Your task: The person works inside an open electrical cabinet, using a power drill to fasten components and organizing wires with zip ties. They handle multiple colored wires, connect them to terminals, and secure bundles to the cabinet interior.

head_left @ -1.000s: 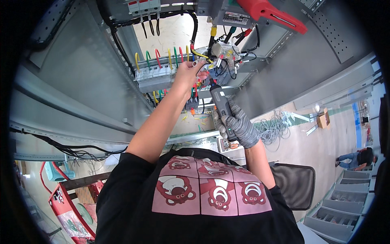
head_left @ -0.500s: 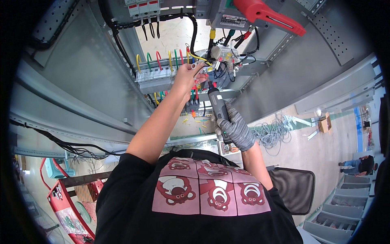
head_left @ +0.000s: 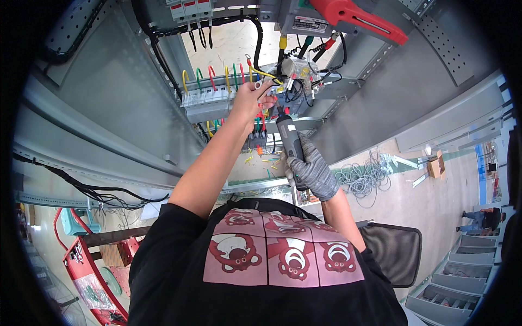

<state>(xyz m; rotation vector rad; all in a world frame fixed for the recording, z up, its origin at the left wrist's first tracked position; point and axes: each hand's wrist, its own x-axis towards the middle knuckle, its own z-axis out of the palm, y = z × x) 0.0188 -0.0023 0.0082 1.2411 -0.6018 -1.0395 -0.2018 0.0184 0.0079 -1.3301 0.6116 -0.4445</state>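
Note:
My right hand (head_left: 314,169), in a grey knit glove, grips a grey and black cordless screwdriver (head_left: 290,136). Its tip points up into the cabinet, close to the fingertips of my left hand. Bare, my left hand (head_left: 251,103) is closed in a pinch on a thin dark wire (head_left: 266,87); a small white ring shows at its thumb. Just right of it sits a clear-covered electrical component (head_left: 300,68) with black leads. A yellow wire (head_left: 262,73) with a ring terminal stands up above the fingers. The screwdriver's contact point is too small to make out.
A row of breakers (head_left: 209,102) with coloured wires lies left of my hand. A red handle (head_left: 364,24) juts out above. Metal cabinet walls (head_left: 380,114) flank both sides. Coiled grey cable (head_left: 361,176) lies on the floor, and another person (head_left: 482,220) is far right.
The screwdriver and my right hand have shifted very slightly left. My left hand stays nearly in place, still pinching.

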